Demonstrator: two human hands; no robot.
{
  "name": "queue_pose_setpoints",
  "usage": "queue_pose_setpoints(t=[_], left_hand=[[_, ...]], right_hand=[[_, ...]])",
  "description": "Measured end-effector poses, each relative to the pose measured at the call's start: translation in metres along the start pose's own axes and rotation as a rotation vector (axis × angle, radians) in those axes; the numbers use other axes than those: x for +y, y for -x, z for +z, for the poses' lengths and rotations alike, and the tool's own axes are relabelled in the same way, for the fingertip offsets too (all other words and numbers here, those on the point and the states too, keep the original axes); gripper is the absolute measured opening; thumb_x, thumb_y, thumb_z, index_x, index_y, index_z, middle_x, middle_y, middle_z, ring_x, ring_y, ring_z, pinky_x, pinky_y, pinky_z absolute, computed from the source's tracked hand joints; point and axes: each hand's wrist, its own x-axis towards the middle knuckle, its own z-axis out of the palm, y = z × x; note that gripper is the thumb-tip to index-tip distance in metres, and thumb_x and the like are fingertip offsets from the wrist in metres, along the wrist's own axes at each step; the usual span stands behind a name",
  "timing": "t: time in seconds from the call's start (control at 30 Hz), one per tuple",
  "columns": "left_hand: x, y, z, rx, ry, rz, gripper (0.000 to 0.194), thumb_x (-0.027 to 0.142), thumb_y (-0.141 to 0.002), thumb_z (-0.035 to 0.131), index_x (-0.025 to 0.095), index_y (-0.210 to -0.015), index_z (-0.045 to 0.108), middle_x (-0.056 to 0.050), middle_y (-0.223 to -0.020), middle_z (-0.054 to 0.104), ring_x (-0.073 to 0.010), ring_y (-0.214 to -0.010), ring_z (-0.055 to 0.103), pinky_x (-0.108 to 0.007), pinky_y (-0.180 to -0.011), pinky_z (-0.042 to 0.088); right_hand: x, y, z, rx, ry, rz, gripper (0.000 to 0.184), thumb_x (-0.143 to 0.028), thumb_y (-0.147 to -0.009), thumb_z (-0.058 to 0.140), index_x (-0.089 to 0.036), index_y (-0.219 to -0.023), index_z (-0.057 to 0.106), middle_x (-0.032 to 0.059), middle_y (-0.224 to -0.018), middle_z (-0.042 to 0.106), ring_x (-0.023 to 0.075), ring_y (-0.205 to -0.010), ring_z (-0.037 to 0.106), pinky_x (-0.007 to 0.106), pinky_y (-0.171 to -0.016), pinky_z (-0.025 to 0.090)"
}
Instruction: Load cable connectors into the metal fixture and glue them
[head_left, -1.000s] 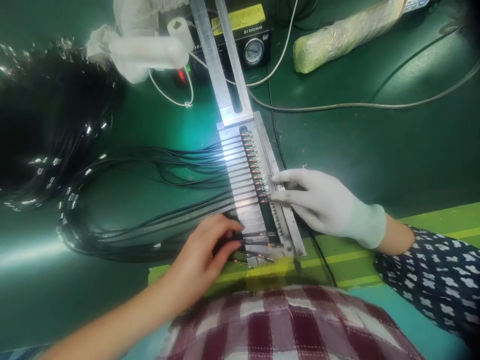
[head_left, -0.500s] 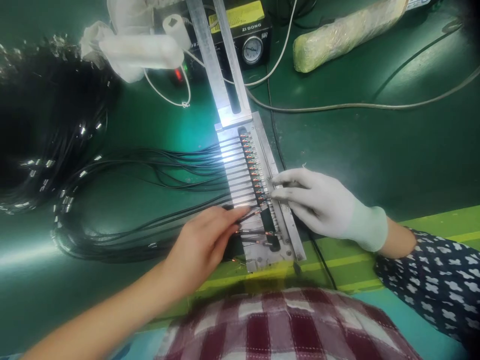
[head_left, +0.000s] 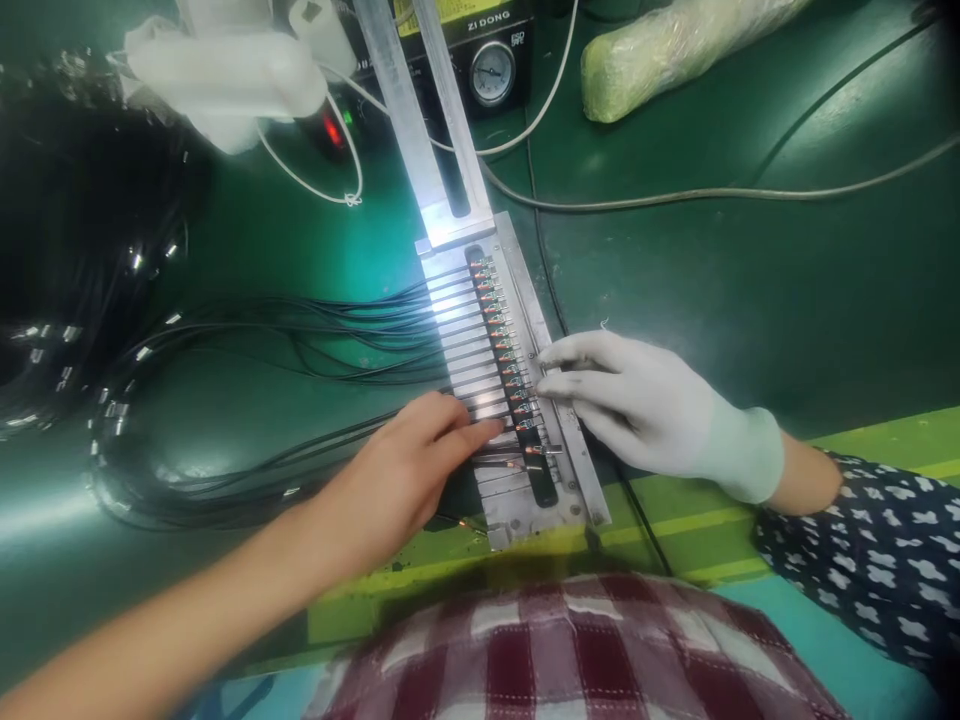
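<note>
My left hand (head_left: 405,455) is bare, its fingers bent around a black cable at the lower part of a slotted metal fixture (head_left: 506,495). One fingertip presses on the cable by a slot. Several black cables (head_left: 469,345) lie side by side in the slots, their stripped ends with coloured wires and small metal connectors (head_left: 514,358) over a dark groove. Below my left hand, a loose cable end (head_left: 544,450) lies across the groove. My right hand (head_left: 645,405), in a white glove, rests its outstretched, slightly parted fingers on the fixture's right rail.
A looped bundle of black cables (head_left: 112,440) spreads leftward. Behind the fixture stand a black box with a gauge (head_left: 493,73) and a white bottle (head_left: 225,75). A wrapped roll (head_left: 637,70) lies at back right, and a grey cord (head_left: 675,203) crosses the green table.
My left hand has shifted slightly up the fixture, and a cable it was handling now lies in a slot. Fewer loose ends cross the lower groove. My right hand stays in place.
</note>
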Motion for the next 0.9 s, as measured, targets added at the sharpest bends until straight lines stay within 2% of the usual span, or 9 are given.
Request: queue_pose_setpoints(t=[0.2,0.33,0.5,0.67,0.9], left_hand=[[-0.004,0.004,0.008,0.1,0.103,0.005,0.037,-0.003,-0.093,0.046,0.008,-0.127,0.054,-0.01,-0.105,0.06,-0.0166,-0.094,0.055,-0.028,-0.085,0.049],[-0.005,0.005,0.008,0.098,0.044,0.051,0.034,-0.002,-0.094,0.046,0.007,-0.125,0.056,-0.013,-0.107,0.059,-0.0193,-0.095,0.054,-0.032,-0.083,0.048],[0.0,0.008,0.006,0.123,0.16,0.036,0.037,-0.006,-0.09,0.052,0.005,-0.125,0.056,-0.013,-0.109,0.06,-0.0189,-0.098,0.055,-0.032,-0.087,0.05],[0.004,0.013,0.011,0.1,-0.042,0.127,0.036,-0.003,-0.091,0.051,-0.002,-0.126,0.055,-0.017,-0.104,0.059,-0.0236,-0.094,0.054,-0.04,-0.084,0.049],[-0.001,0.011,0.021,0.201,0.098,0.059,0.036,-0.006,-0.088,0.054,0.003,-0.123,0.056,-0.014,-0.106,0.061,-0.0204,-0.095,0.056,-0.034,-0.085,0.05]], right_hand=[[0.002,0.001,-0.001,-0.002,-0.027,0.01,0.029,-0.011,-0.093,0.05,-0.01,-0.116,0.068,0.0167,-0.122,0.061,0.0256,-0.104,0.064,0.039,-0.083,0.057],[0.002,0.001,-0.001,0.005,-0.042,0.015,0.029,-0.011,-0.093,0.049,-0.01,-0.116,0.068,0.0166,-0.122,0.061,0.025,-0.103,0.064,0.038,-0.082,0.057],[0.001,0.0,-0.001,0.009,-0.052,0.028,0.029,-0.01,-0.093,0.048,-0.011,-0.114,0.069,0.0155,-0.121,0.062,0.0243,-0.102,0.064,0.038,-0.08,0.057],[0.002,0.001,-0.001,0.0,-0.066,0.044,0.029,-0.011,-0.094,0.048,-0.011,-0.114,0.069,0.0158,-0.123,0.061,0.0249,-0.103,0.064,0.039,-0.08,0.058],[0.002,0.001,-0.001,0.012,-0.075,0.04,0.028,-0.01,-0.093,0.049,-0.011,-0.113,0.069,0.0156,-0.122,0.062,0.0242,-0.101,0.065,0.037,-0.079,0.058]])
